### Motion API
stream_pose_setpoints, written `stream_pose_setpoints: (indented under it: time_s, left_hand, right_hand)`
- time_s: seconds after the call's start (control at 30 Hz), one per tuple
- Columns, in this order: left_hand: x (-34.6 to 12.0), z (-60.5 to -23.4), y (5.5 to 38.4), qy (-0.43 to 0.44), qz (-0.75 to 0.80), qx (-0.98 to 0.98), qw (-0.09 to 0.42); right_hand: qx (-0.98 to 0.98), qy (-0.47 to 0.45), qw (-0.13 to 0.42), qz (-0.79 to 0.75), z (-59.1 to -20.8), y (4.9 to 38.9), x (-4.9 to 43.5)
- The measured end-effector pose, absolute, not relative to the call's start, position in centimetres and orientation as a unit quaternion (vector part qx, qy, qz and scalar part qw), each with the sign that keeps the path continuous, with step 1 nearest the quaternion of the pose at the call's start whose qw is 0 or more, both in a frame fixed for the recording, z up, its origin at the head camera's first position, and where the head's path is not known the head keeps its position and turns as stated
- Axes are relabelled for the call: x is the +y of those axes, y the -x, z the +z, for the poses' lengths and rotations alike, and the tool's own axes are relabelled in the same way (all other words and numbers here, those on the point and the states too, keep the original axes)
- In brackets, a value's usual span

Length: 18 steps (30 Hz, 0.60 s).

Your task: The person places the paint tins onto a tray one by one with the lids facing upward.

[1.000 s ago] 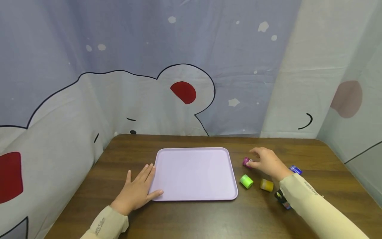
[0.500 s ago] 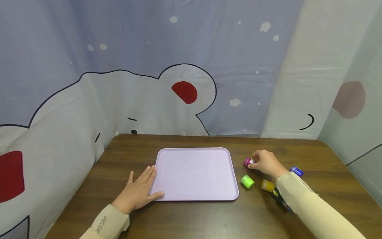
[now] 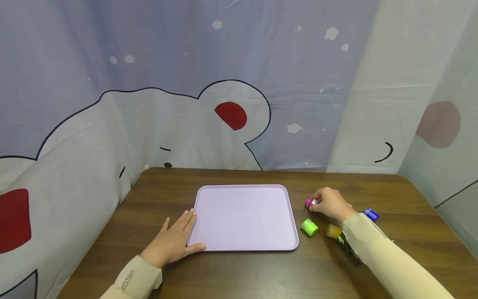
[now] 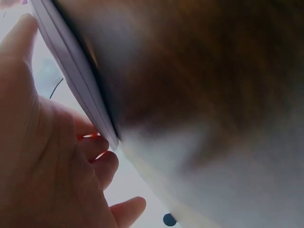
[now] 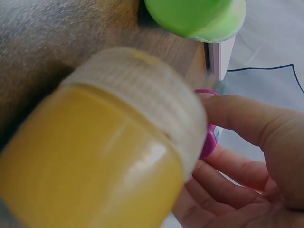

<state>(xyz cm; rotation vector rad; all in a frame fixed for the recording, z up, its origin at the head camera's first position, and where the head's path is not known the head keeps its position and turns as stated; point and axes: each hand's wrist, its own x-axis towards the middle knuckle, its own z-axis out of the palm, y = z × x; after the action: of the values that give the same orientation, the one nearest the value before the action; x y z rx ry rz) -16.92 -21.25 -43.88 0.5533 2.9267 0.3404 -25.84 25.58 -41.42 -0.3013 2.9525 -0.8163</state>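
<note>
In the head view my left hand (image 3: pixel 169 243) lies with straight fingers along the left edge of a pale lilac tray (image 3: pixel 246 218), thumb on its near left corner. The left wrist view shows the thumb and fingertips right at the tray's rim (image 4: pixel 76 71). My right hand (image 3: pixel 330 203) pinches a small magenta paint jar (image 3: pixel 309 202) between thumb and fingers, right of the tray. The fingers partly hide this jar (image 5: pixel 209 145) in the right wrist view. A yellow paint jar (image 5: pixel 90 156) with a ribbed translucent cap lies on its side close to that camera.
A bright green jar (image 3: pixel 309 227) lies near the tray's right edge. Behind the right forearm lies a blue jar (image 3: pixel 371 214), partly covered by the sleeve. A dark device (image 3: pixel 345 245) hangs at the right wrist. Printed curtains stand behind the brown wooden table (image 3: pixel 254 274).
The right thumb and fingers have closed in on the magenta jar, and the right wrist has shifted slightly left. The left hand stays at the tray.
</note>
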Motion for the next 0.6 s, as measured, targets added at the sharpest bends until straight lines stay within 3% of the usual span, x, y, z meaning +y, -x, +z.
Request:
stream_pose_setpoints:
  time_s: [0.6]
  left_hand:
    - [-21.26,-44.14,17.09,-0.217,0.113,0.968,0.065]
  right_hand:
    - [0.946,0.085,0.008,-0.313,-42.25,25.88,25.46]
